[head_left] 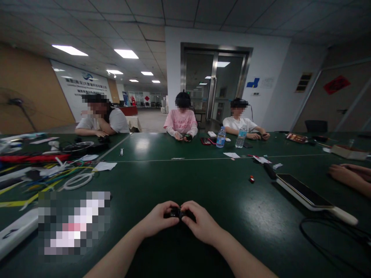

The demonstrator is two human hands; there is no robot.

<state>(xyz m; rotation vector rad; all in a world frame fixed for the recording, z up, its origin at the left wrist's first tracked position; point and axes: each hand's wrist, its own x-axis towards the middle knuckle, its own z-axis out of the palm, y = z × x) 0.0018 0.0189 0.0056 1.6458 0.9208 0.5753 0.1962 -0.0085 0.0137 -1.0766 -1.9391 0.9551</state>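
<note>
Just above the near part of the dark green table (150,177), a small black object (175,212) sits between my two hands. My left hand (159,219) grips its left side with thumb and fingertips. On the other side, the thumb and fingers of my right hand (199,222) close round its right end. The object looks dark and glossy, but my fingers cover much of it, so its kind cannot be made out. Both forearms reach in from the bottom edge.
At left lie cables (78,180), a white power strip (20,231) and a blurred-out item (77,224). A small red-and-black piece (251,179), a phone on a white holder (304,191) and another person's hands (348,175) are at right. Bottles (220,137) and seated people are across the table.
</note>
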